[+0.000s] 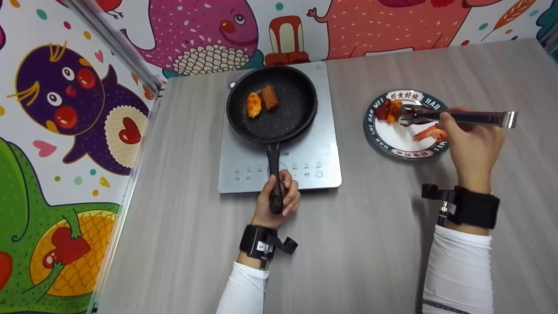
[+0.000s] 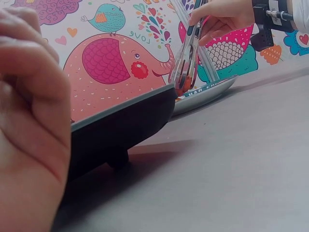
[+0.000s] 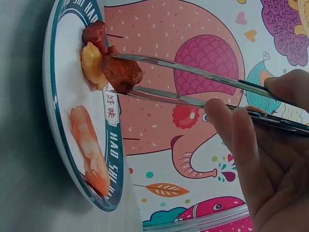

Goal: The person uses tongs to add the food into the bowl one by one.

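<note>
Grey table [image 1: 370, 244] bears "HAO WEI" plate [image 1: 394, 136] beneath tongs [image 1: 479, 117].

To the right of the left fingers [image 1: 290, 201], the tabletop [image 1: 357, 218] gives passage; ahead of them the pan [image 1: 287, 117] blocks; left of the right fingers [image 3: 245, 140], the tongs [image 1: 484, 117] obstruct.

The frying pan [image 1: 287, 124] was black with pale speckles; at its nine o'clock the orange piece [image 1: 253, 105] showed yellowish patches. The plate [image 1: 394, 138] was white, its dark teal rim lettered in white, with red characters at twelve and six o'clock; the shrimp [image 1: 430, 134], at four o'clock, was pinkish orange banded with white. The tongs [image 1: 477, 117] were silver and black, the cooktop [image 1: 324, 144] silver.
</note>
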Demonstrator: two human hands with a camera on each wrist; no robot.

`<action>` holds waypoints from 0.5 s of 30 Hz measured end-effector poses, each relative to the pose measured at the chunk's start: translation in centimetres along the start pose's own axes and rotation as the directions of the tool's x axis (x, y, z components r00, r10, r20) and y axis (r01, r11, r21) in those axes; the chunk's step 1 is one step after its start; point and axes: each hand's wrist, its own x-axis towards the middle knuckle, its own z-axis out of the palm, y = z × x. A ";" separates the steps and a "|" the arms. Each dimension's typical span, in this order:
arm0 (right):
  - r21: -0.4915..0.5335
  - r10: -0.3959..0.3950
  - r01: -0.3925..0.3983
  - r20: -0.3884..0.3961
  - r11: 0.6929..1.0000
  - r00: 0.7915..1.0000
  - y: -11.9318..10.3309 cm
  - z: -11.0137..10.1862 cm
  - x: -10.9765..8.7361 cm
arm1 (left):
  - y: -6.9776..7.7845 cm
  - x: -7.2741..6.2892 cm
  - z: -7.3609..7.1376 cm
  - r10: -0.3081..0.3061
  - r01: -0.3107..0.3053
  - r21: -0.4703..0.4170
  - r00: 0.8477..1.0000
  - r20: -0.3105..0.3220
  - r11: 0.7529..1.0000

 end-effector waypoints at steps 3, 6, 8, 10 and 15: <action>0.022 0.003 -0.003 -0.014 1.000 1.000 -0.2 0.0 0.0 | 0.0 0.0 0.0 0.004 -0.004 0.003 1.000 0.004 1.000; 0.004 -0.012 0.012 -0.033 1.000 0.999 -0.2 0.0 0.0 | 0.0 0.0 0.0 0.002 -0.002 0.001 1.000 0.002 1.000; -0.020 -0.035 0.034 -0.043 0.999 0.998 -0.2 0.0 -0.1 | 0.0 0.0 0.0 0.002 -0.002 -0.002 1.000 -0.001 1.000; -0.037 -0.054 0.052 -0.046 0.998 0.997 -0.2 0.0 -0.2 | 0.0 0.0 0.0 0.002 -0.002 -0.003 1.000 -0.001 1.000; -0.025 -0.088 0.086 -0.068 0.996 0.994 -0.8 0.0 -0.4 | 0.0 0.0 -0.1 0.000 0.000 0.002 1.000 0.007 1.000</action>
